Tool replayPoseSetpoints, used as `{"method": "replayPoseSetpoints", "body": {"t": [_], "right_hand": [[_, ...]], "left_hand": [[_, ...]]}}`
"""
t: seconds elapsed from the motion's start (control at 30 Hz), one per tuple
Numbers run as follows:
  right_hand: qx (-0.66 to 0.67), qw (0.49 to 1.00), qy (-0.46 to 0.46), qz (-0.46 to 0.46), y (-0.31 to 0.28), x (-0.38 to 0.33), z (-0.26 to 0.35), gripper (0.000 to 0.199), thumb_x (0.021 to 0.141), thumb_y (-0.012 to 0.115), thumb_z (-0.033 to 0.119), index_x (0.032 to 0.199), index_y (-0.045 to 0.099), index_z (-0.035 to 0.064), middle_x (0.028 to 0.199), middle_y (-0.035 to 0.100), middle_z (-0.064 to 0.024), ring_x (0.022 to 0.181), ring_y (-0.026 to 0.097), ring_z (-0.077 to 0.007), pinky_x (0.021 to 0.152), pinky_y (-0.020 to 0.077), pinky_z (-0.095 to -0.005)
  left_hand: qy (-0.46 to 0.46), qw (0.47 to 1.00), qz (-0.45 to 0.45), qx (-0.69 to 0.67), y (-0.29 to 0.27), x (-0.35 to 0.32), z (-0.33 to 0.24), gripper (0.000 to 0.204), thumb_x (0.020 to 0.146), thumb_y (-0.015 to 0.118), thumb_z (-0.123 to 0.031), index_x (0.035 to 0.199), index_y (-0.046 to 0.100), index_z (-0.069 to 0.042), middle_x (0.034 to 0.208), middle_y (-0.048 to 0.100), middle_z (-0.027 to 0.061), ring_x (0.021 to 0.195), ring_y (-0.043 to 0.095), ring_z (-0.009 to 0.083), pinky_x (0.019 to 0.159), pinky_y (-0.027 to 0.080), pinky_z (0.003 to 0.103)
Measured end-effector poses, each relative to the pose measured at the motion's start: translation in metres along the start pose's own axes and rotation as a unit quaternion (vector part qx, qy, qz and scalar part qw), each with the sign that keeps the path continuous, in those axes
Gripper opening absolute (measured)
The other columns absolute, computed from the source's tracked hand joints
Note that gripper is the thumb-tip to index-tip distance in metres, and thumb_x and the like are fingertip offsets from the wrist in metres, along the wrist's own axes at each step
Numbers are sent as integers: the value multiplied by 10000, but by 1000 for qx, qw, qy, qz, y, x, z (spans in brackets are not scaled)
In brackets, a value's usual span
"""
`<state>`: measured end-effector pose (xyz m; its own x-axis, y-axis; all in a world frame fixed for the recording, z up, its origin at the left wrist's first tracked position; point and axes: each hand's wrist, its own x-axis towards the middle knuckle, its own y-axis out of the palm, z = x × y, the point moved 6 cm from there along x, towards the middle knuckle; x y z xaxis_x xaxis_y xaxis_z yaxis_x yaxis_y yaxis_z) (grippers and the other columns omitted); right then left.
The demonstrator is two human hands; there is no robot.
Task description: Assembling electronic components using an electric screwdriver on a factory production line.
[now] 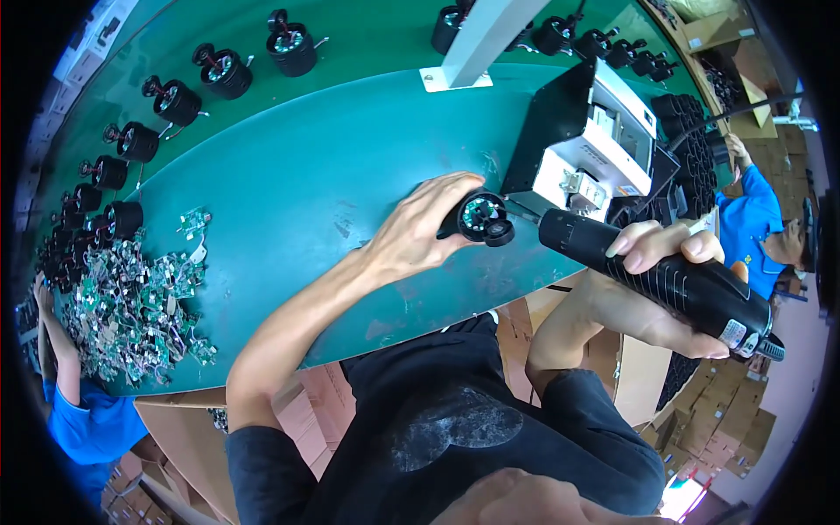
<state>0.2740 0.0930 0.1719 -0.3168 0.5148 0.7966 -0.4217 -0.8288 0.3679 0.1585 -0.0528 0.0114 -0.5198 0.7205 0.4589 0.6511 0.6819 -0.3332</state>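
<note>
My left hand (418,229) rests on the green table (306,184) and steadies a small black round motor housing (483,219) with a green circuit board showing inside it. A black electric screwdriver (665,284) is gripped in my right hand (674,262). Its tip points left into the housing's right side. Both forearms come up from the lower edge, over my black shirt.
Black motor housings (223,70) stand in a row on the far belt. A heap of small green circuit boards (131,306) lies at the left. A black and white box device (591,144) stands behind the housing. One co-worker in blue sits at the left (79,420), another at the right (752,223).
</note>
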Motion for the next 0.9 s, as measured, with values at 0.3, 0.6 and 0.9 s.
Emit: {"method": "replayPoseSetpoints", "body": {"t": [0.3, 0.6, 0.9], "right_hand": [[-1, 999, 9, 50, 15, -4, -14, 845, 869, 263, 808, 1402, 378, 163, 984, 578, -141, 504, 557, -161, 366, 480, -280], [-24, 998, 3, 66, 15, -3, -8, 852, 867, 262, 806, 1382, 395, 141, 980, 586, -131, 493, 553, -152, 370, 482, -271], [-24, 998, 2, 57, 25, -2, -11, 852, 880, 241, 794, 1347, 442, 111, 948, 596, -117, 474, 537, -137, 370, 478, -258]], "left_hand": [[7, 1000, -5, 24, 0, -2, 0, 683, 647, 813, -50, 1262, 519, -20, 1270, 598, 125, 1133, 600, 301, 969, 491, 397], [25, 999, -7, 33, -2, -1, -5, 683, 660, 816, -70, 1270, 513, -22, 1266, 598, 126, 1124, 604, 304, 959, 497, 401], [8, 1000, -1, 30, 0, -3, 0, 685, 666, 817, -75, 1275, 510, -11, 1263, 602, 128, 1109, 612, 310, 952, 503, 405]]}}
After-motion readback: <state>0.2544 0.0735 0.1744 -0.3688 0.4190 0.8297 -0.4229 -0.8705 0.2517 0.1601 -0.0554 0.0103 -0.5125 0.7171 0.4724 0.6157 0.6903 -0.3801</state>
